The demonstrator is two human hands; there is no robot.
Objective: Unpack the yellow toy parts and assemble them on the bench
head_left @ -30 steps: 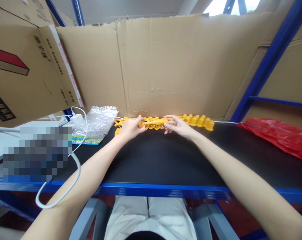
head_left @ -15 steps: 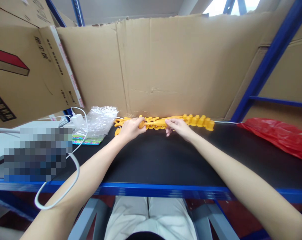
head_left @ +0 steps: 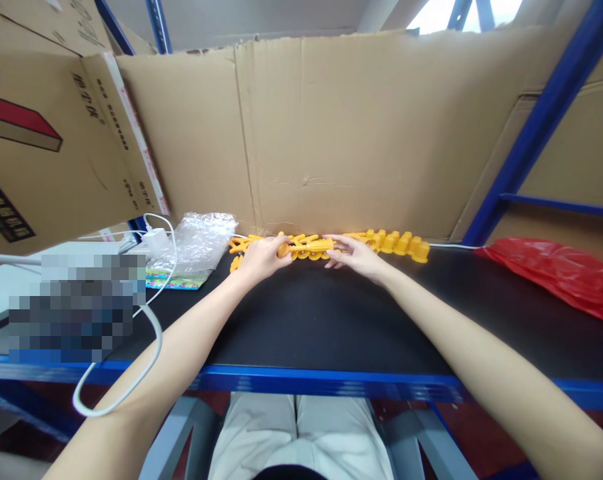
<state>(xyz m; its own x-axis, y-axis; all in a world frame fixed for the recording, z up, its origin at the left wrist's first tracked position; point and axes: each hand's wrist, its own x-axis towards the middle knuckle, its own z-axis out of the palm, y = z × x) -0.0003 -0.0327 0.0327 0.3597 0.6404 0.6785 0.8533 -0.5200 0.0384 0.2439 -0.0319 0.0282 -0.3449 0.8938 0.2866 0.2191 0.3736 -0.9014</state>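
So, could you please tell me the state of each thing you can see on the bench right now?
left hand: closed on the yellow plastic parts
right hand: fingers on the same parts
row of yellow caps: lined up against the cardboard
clear plastic bag: crumpled, lying flat
red bag: lying slack
white charger: cable attached

**Yellow plastic pieces at the back of the shelf**

A yellow plastic rod (head_left: 314, 246) lies level, its left end with an orange knob (head_left: 282, 250). Behind and left of it a tangle of flat yellow plastic pieces (head_left: 246, 244) rests on the black surface. To the right, a row of chunky yellow plastic blocks (head_left: 398, 243) runs along the cardboard's foot.
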